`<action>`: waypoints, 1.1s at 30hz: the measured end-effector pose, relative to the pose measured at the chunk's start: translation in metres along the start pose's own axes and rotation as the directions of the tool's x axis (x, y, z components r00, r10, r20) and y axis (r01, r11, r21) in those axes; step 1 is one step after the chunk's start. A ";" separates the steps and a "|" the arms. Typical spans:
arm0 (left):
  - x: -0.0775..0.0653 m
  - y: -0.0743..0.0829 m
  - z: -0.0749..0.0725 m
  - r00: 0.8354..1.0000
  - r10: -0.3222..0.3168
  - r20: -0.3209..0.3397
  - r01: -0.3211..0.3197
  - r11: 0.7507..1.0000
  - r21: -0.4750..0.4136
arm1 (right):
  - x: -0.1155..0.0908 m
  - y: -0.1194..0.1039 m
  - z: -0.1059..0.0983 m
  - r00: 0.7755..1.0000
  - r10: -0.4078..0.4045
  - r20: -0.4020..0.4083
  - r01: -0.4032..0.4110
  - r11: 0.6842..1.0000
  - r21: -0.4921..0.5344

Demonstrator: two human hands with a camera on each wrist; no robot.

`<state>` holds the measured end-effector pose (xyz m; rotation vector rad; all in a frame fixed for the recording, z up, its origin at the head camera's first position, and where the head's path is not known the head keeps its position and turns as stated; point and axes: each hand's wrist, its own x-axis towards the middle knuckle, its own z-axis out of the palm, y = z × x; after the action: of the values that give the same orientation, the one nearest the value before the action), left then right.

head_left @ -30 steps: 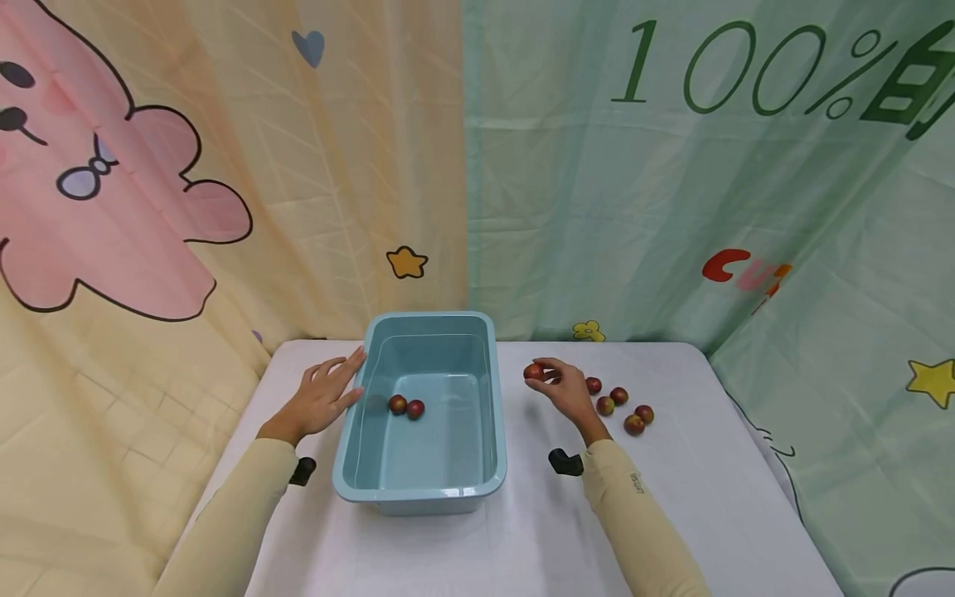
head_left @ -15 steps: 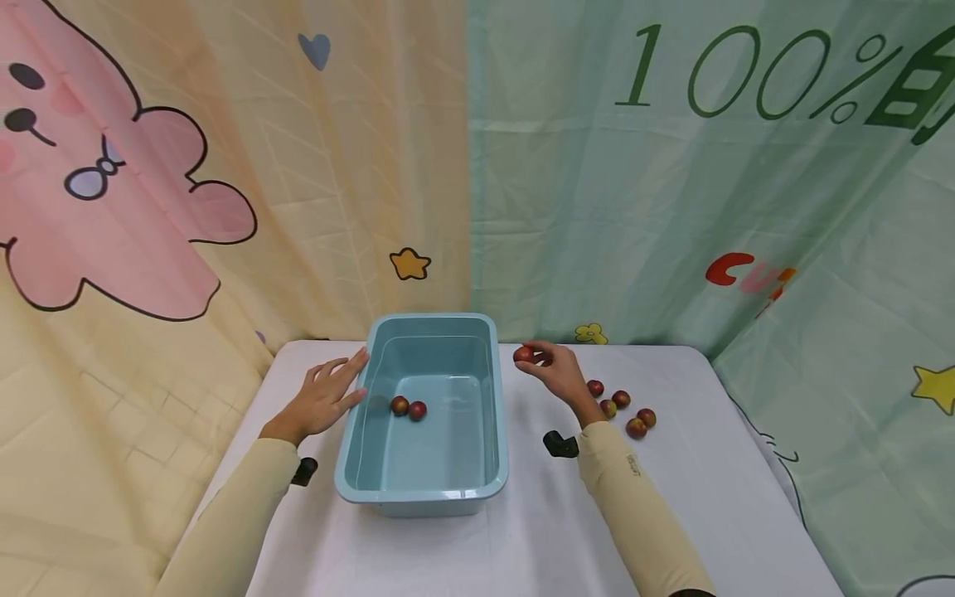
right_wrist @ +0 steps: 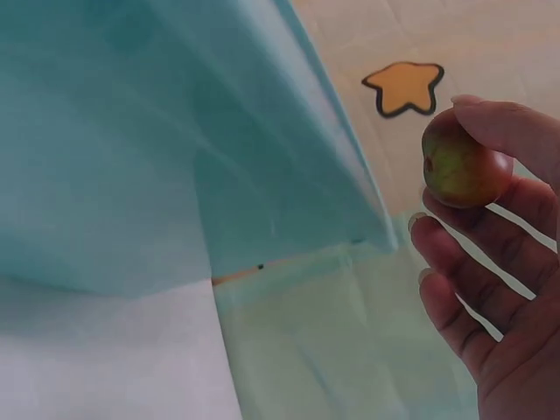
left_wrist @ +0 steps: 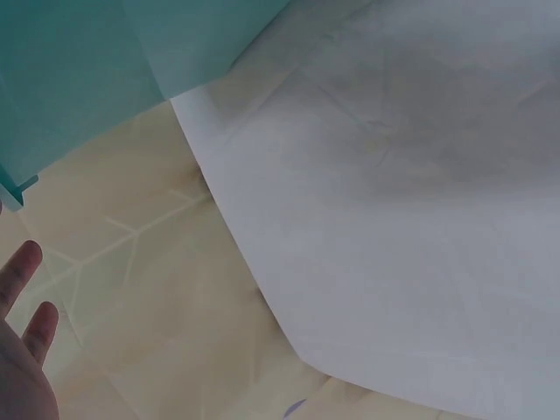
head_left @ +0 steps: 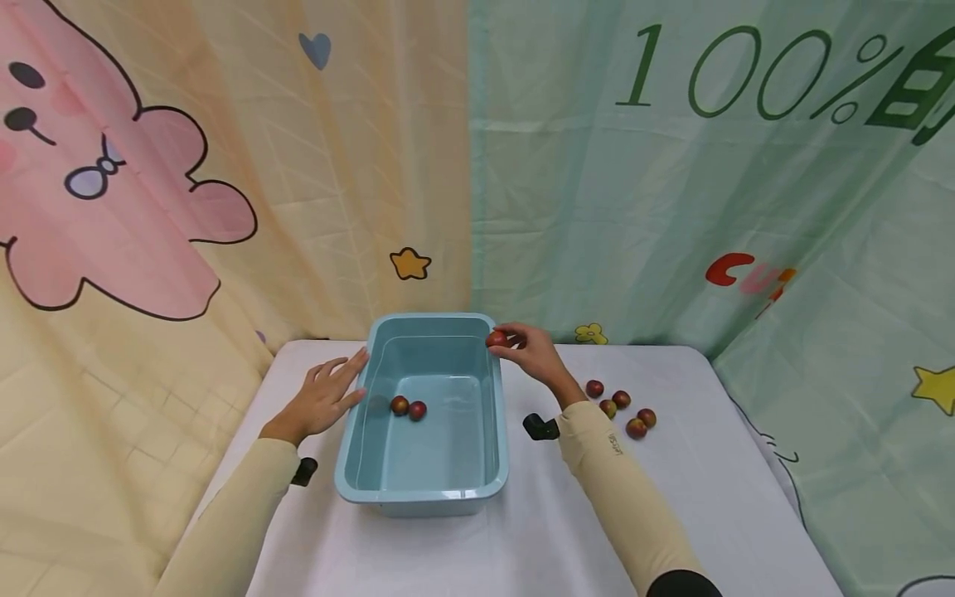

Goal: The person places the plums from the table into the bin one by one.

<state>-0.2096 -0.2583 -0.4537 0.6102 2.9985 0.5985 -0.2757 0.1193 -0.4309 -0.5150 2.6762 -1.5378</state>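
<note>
My right hand (head_left: 533,352) pinches a reddish-green plum (head_left: 496,338) between thumb and fingers, right over the far right rim of a light blue plastic tub (head_left: 421,496). In the right wrist view the same plum (right_wrist: 464,162) shows its greenish side, and the other fingers spread loosely below it. My left hand (head_left: 321,400) rests with straight, spread fingers at the tub's left rim. Inside the tub, one plum (head_left: 399,405) lies beside another plum (head_left: 417,410) on the floor, toward the left.
Several more plums (head_left: 621,399) lie loosely grouped on the white-covered table (head_left: 716,497), right of the tub and beyond my right forearm. Printed curtains (head_left: 567,207) hang close behind the table and along both sides.
My right hand has carried the plum left and away from me, from above the table to the tub's right rim. The left hand stays at the left rim.
</note>
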 end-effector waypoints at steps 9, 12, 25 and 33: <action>-0.002 -0.001 0.000 1.000 0.010 -0.004 -0.010 1.000 0.012 | 0.013 -0.024 0.008 0.997 -0.047 0.063 0.047 0.999 -0.011; -0.002 -0.001 0.000 1.000 0.017 -0.013 -0.016 1.000 0.016 | 0.017 -0.030 0.011 0.996 -0.057 0.071 0.057 0.998 0.005; -0.002 -0.001 -0.002 1.000 0.010 -0.007 -0.010 1.000 0.025 | 0.027 -0.047 0.033 0.988 -0.104 0.118 0.107 0.994 -0.014; -0.002 0.001 -0.003 1.000 -0.001 -0.002 0.001 1.000 0.011 | 0.028 -0.051 0.043 0.986 -0.105 0.129 0.106 0.994 -0.007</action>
<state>-0.2077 -0.2588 -0.4509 0.6096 3.0063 0.5830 -0.2802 0.0516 -0.4057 -0.7408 2.6036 -1.4560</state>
